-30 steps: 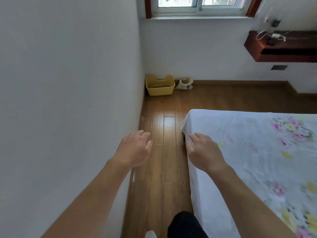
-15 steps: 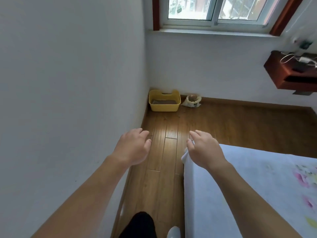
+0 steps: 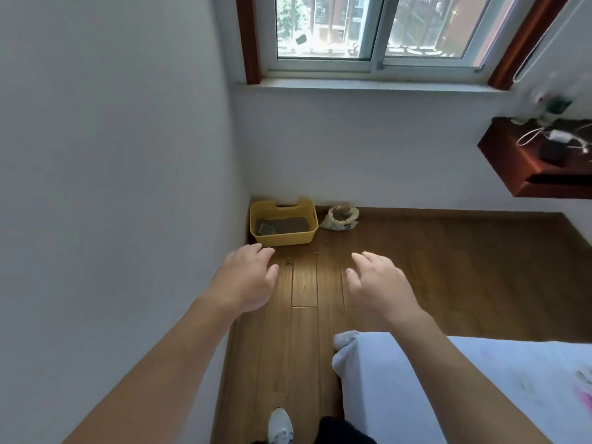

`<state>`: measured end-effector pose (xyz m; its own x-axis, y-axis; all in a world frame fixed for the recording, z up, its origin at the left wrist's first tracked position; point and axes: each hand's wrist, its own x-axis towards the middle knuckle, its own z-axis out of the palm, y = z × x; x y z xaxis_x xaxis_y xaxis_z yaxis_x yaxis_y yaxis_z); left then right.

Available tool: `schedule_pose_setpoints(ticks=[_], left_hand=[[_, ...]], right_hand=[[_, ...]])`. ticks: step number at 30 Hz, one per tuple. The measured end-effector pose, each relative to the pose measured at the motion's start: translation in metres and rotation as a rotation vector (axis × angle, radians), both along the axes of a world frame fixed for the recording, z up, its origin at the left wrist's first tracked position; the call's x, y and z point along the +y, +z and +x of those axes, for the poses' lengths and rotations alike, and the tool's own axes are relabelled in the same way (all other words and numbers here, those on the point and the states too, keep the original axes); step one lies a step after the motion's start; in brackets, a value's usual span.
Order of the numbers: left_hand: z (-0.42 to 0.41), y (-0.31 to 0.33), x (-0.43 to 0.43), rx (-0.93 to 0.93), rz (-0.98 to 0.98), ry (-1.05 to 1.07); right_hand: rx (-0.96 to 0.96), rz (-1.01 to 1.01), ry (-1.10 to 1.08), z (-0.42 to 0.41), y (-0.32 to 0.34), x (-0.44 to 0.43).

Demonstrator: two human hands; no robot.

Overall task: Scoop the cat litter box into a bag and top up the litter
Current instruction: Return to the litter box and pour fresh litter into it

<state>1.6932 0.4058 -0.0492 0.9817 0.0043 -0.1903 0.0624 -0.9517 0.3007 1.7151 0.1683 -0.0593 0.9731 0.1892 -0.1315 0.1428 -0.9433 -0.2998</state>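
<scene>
Litter box (image 3: 282, 239): yellow plastic tub on the floor, in the corner under the window (image 3: 368, 30), its left side against the wall. Holds a layer of grey-brown litter (image 3: 293, 223); a grey flat object (image 3: 266, 228) lies at its left end, too small to identify.

Bag (image 3: 341, 216): small, pale, top rolled open, brown contents showing. Stands just beside the box on its right, against the skirting.

Loose granules (image 3: 289, 260): a few on the wooden floor (image 3: 448, 267) in front of the box.

Left hand (image 3: 246, 280): held out palm down above the boards, fingers loosely spread, gripping nothing. Near the box, not touching it.

Right hand (image 3: 378, 283): the same posture, fingers relaxed and apart, nothing held.

Bed (image 3: 480, 379): white sheet, corner at lower right, under the right forearm.

Wall shelf (image 3: 525, 174): dark red wood, at right, carrying white cables.

Foot (image 3: 279, 426): white, at the bottom edge.
</scene>
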Motion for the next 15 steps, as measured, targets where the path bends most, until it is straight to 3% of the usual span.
schedule_pose_setpoints(ticks=[15], left_hand=[[0.314, -0.007, -0.04, 0.015, 0.037, -0.101]], right_hand=[[0.012, -0.021, -0.094, 0.297, -0.018, -0.035]])
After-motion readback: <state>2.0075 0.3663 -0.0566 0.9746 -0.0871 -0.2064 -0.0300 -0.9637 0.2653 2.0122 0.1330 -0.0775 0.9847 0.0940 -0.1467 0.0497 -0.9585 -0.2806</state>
